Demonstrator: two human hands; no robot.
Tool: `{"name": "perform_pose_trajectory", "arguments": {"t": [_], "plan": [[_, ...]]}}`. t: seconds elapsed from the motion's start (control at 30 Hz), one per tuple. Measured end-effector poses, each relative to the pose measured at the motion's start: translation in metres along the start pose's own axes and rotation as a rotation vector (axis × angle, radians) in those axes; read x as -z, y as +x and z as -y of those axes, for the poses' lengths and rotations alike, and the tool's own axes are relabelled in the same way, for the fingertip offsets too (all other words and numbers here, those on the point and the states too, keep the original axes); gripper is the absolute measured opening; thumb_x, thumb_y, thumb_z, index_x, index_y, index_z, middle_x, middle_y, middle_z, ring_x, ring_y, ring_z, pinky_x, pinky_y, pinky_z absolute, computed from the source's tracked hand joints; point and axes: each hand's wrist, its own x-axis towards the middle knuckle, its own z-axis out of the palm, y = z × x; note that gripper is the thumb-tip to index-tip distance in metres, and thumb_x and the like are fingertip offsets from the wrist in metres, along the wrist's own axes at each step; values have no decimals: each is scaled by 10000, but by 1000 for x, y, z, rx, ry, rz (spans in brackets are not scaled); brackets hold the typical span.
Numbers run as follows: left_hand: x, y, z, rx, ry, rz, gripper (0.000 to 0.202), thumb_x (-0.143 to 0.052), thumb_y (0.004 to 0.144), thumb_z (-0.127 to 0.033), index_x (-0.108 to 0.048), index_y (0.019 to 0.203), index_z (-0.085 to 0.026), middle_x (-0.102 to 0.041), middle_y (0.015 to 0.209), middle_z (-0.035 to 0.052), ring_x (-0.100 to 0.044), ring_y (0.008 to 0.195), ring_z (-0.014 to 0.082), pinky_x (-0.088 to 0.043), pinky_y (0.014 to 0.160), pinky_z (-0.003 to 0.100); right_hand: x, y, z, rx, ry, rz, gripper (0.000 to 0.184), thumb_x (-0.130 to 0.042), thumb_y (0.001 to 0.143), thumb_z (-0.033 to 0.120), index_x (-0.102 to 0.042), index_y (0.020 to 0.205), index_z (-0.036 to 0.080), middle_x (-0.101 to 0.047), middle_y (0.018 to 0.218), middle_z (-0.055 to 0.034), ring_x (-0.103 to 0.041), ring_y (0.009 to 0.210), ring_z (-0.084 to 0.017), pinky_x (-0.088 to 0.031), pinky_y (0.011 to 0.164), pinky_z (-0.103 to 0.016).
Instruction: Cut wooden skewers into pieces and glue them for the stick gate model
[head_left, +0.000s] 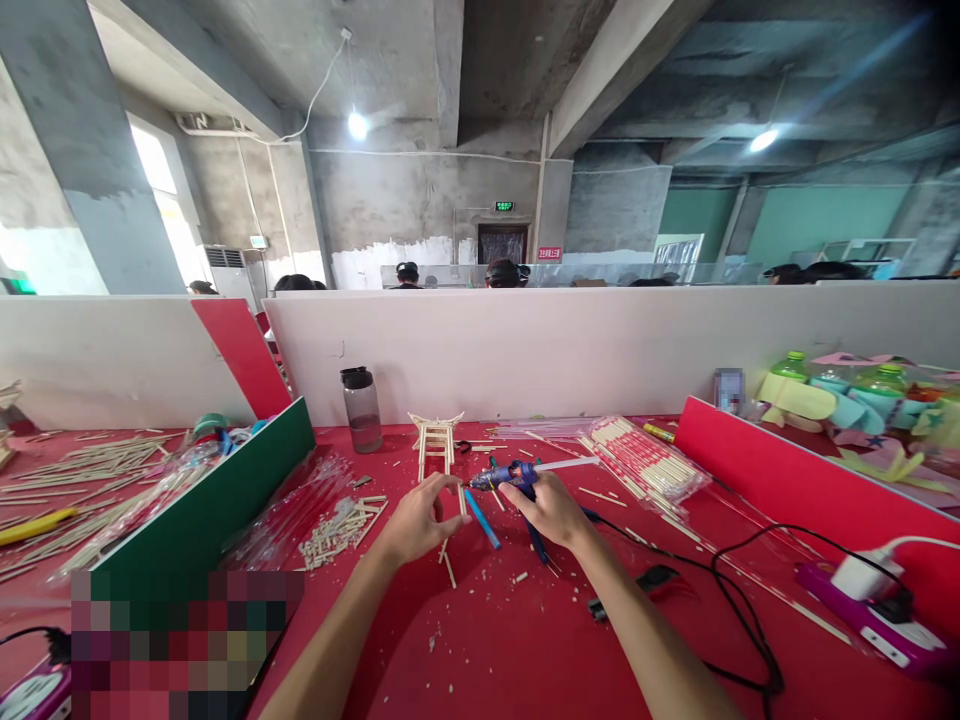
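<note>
My right hand [551,508] grips a blue glue gun [510,475] with its nozzle pointing left towards my left hand. My left hand [420,520] pinches a thin wooden stick [459,497] near the nozzle tip. A blue stick [481,518] lies on the red table [495,640] between my hands. Just beyond my left hand lies a small ladder-like frame of wooden sticks [436,441].
A dark water bottle [361,408] stands by the white partition [570,350]. Cut stick pieces [341,525] lie at left, a packet of sticks [645,462] at right. The black cord [739,600] runs to a power strip [874,605]. Red pliers [649,585] lie nearby. Green [217,500] and red [795,480] dividers flank the area.
</note>
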Motion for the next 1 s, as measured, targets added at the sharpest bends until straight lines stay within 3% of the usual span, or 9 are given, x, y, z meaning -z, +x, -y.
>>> {"name": "perform_pose_trajectory", "arguments": {"t": [0.67,1.0], "plan": [[0,0,1,10,25,19,402,-651,795,-415,-574,1141,-226,-638,1024,35,-588,645,135,-442,645,272,-1,0,1,1,-48,-12,375,-486,942,487,-667,754,219,-677,668,-37,-635,697,-228,-406,699,-297],[0,0,4,37,11,-9,395,-635,789,-383,-579,1149,-231,-647,1039,46,-584,659,146,-451,656,283,4,-2,4,11,-15,48,372,-496,932,500,-664,754,220,-690,712,-41,-634,732,-233,-414,691,-296]]}}
